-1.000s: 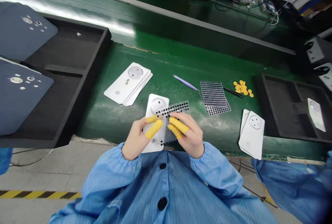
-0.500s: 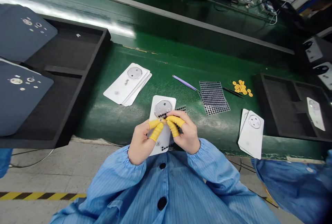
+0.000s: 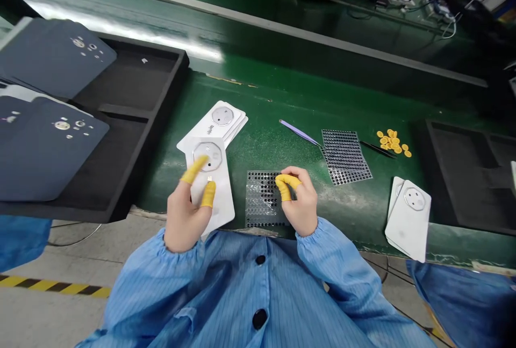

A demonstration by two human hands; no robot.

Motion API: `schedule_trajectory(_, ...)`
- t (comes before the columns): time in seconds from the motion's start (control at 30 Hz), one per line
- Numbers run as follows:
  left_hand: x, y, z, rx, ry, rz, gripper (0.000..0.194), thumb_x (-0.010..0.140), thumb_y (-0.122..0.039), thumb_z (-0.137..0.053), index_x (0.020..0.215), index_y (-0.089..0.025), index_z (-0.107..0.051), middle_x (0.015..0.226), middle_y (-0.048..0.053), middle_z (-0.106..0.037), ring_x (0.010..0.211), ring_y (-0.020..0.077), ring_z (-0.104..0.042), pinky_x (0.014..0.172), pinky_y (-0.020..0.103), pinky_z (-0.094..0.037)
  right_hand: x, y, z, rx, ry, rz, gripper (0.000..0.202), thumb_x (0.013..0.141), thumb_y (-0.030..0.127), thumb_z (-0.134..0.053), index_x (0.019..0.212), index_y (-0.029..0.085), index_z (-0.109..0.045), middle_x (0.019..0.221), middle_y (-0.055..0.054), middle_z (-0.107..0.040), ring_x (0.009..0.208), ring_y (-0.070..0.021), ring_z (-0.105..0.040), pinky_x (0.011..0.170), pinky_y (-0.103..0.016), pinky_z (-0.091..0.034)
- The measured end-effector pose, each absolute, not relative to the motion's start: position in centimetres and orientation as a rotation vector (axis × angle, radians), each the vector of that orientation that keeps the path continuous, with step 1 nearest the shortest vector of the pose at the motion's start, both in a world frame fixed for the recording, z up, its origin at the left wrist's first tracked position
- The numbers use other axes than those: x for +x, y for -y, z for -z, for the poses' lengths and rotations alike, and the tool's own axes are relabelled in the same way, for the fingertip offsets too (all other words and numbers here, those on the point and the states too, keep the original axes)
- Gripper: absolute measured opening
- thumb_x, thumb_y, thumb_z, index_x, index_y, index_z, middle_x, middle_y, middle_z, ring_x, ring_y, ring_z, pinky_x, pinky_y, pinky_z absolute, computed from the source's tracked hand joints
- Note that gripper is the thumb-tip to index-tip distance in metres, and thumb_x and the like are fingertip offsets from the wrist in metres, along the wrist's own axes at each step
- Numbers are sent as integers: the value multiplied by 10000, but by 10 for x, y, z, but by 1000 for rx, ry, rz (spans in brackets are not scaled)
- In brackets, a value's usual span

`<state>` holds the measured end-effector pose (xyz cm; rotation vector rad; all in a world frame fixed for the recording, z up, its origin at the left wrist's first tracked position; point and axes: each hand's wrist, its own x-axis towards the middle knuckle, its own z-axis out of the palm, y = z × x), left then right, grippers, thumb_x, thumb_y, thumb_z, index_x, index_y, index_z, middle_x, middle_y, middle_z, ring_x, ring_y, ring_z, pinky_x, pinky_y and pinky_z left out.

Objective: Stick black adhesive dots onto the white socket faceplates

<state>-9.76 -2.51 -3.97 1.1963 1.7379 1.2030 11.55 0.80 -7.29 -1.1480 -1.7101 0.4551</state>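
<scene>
My left hand (image 3: 185, 219), with yellow finger cots on thumb and forefinger, is over a white phone back cover (image 3: 220, 203). Those two fingers are apart, the forefinger across the cover's round camera plate (image 3: 215, 157) and the thumb below it. The cover overlaps the lower end of a small stack of similar white covers (image 3: 223, 117). My right hand (image 3: 300, 200), also in yellow cots, is closed in a pinch at the right side of a clear sheet of black dots (image 3: 253, 203). Whatever lies between its fingertips is too small to tell. Part of the sheet has bare spots.
Purple tweezers (image 3: 300, 133), a second dotted sheet (image 3: 346, 157), dark tweezers (image 3: 379, 149) and loose yellow finger cots (image 3: 394, 144) lie beyond my right hand. Further right are more white covers (image 3: 409, 224) and a black tray (image 3: 455, 171). At left, a black tray (image 3: 161, 95) holds dark blue panels (image 3: 56, 149).
My hands, together over the white cover before, have parted. The cover has shifted left with my left hand, uncovering the dotted sheet, and my right hand now pinches there. The view has turned slightly.
</scene>
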Motion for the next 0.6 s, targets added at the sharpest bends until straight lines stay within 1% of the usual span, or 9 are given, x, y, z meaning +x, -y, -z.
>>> schedule_trajectory(0.03,-94,30,36,1154,-1661,-1241,759,763,-240,-706,1445,-206,-375,1111,92,-718,1019,278,-681,869,368,-562,113,-6,65,-1113,1716,-385,156,869,106,-553,949,210,-637,956,-71,-608,887,-179,-600,763,-348,-532)
schedule_trajectory(0.07,-88,35,31,1100,-1569,-1267,890,772,-231,-704,1508,-242,-204,1145,91,-706,1013,272,-686,843,366,-576,109,-5,57,-1075,1724,-327,184,860,96,-568,975,223,-637,958,-67,-615,878,-179,-605,744,-347,-536)
schedule_trajectory(0.1,-81,40,27,1054,-1490,-1281,948,781,-225,-701,1522,-268,-112,1181,91,-692,1020,265,-686,837,359,-581,105,-3,49,-1035,1730,-290,215,854,94,-580,1005,238,-635,961,-62,-624,874,-181,-611,742,-353,-540)
schedule_trajectory(0.13,-73,44,24,1026,-1437,-1285,930,789,-218,-697,1519,-283,-124,1222,91,-673,1046,260,-678,855,348,-576,100,-1,42,-997,1738,-275,249,851,95,-587,1038,254,-630,969,-56,-633,882,-184,-617,762,-368,-545)
schedule_trajectory(0.23,-53,54,16,1065,-1395,-1298,659,799,-187,-691,1402,-259,-435,1277,79,-643,1107,245,-651,903,293,-554,88,5,30,-899,1787,-257,345,857,86,-569,1136,286,-599,1005,-42,-660,946,-195,-628,865,-419,-541)
schedule_trajectory(0.27,-49,57,15,1084,-1387,-1305,589,800,-172,-689,1352,-251,-498,1271,73,-649,1098,239,-656,889,276,-558,86,6,28,-882,1807,-252,368,860,77,-555,1159,289,-589,1018,-41,-666,962,-195,-630,895,-432,-535)
schedule_trajectory(0.37,-45,62,14,1092,-1342,-1331,592,775,-116,-705,1320,-270,-530,1252,51,-664,1082,237,-666,842,257,-577,87,14,27,-886,1890,-246,368,860,92,-558,1182,268,-587,1081,-58,-675,1019,-205,-631,962,-473,-508)
schedule_trajectory(0.47,-46,64,15,1082,-1336,-1362,658,729,-75,-738,1324,-266,-532,1285,53,-644,1137,262,-634,884,285,-570,92,21,28,-918,1949,-232,355,868,118,-555,1189,266,-585,1168,-73,-663,1109,-222,-609,1015,-507,-470)
schedule_trajectory(0.6,-44,63,13,1120,-1292,-1386,678,724,-68,-745,1337,-256,-524,1287,60,-642,1107,266,-651,848,284,-590,95,22,31,-888,1890,-195,319,880,131,-537,1176,238,-590,1223,-96,-634,1126,-232,-610,937,-501,-531)
